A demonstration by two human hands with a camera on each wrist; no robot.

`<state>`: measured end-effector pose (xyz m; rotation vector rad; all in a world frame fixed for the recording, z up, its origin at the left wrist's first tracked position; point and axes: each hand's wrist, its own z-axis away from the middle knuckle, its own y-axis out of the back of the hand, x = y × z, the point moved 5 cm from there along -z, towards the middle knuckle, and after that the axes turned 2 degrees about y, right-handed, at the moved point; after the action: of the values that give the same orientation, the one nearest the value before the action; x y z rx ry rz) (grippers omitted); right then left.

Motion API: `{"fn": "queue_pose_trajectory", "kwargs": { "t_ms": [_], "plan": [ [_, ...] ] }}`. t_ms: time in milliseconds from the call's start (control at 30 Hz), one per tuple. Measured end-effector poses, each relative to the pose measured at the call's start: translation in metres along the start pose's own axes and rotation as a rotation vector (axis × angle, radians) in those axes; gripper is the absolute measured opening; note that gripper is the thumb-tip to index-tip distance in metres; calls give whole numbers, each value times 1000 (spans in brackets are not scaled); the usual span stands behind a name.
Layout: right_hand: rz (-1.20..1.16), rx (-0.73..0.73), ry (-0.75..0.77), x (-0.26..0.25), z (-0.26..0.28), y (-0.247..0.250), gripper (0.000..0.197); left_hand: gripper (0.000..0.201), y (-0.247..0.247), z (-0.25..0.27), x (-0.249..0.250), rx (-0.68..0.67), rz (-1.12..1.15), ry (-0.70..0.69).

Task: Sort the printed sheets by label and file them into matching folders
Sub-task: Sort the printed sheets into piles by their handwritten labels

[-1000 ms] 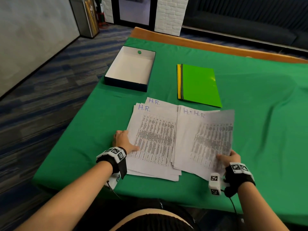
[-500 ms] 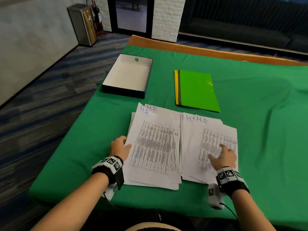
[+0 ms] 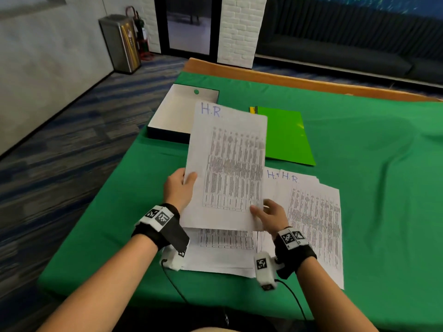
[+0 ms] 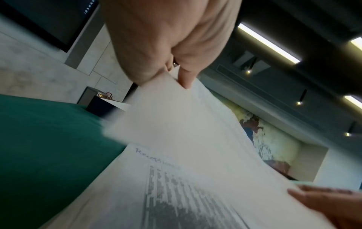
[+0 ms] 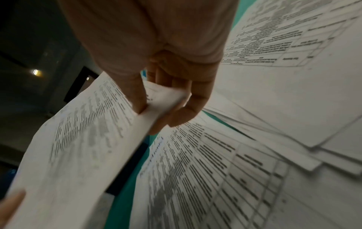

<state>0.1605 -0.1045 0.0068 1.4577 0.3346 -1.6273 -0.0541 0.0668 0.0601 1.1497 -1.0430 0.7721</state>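
Now both hands raised | left hand pinches left edge of H.R. sheet | right hand pinches its lower right corner | sheet lifted, tilted, above paper piles on tabletop

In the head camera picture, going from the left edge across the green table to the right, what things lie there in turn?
Open white box → lifted H.R. sheets, held by the left hand and right hand → green folder → flat H.R. pile → bare green cloth.

Both hands raised before the body, left hand pinching, right hand pinching, forearms angled inward
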Motion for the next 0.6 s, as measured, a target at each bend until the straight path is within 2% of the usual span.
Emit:
{"fn": "queue_pose_trajectory", "kwargs": {
  "t_ms": [33, 100, 167, 267, 333, 400, 467, 533, 600],
  "plan": [
    [-31, 31, -6, 0, -1, 5, 27, 20, -1, 2, -1, -2, -17, -4],
    [-81, 92, -61, 6, -4, 21, 16, 13, -3, 7, -13, -41, 33, 52],
    [-126, 161, -163, 21, -7, 44, 12, 11, -4, 15, -31, -82, 115, 127],
    [-122, 291, -308, 55, -6, 86, 12, 14, 4, 21, -61, -67, -21, 159],
    [-103, 360, -392, 79, -3, 114, 14, 25, 7, 23, -80, -109, -196, 187],
    [-75, 390, -460, 101, 1, 134, 14, 43, 5, 29, -95, -183, -318, 214],
    [-19, 420, -500, 118, 4, 151, 16, 61, 1, 32, -103, -202, -425, 205],
    [61, 406, -514, 127, 7, 158, 22, 70, -2, 33, -106, -193, -473, 186],
    [105, 393, -516, 130, 9, 159, 18, 75, -3, 33, -107, -180, -477, 174]
  ]
}}
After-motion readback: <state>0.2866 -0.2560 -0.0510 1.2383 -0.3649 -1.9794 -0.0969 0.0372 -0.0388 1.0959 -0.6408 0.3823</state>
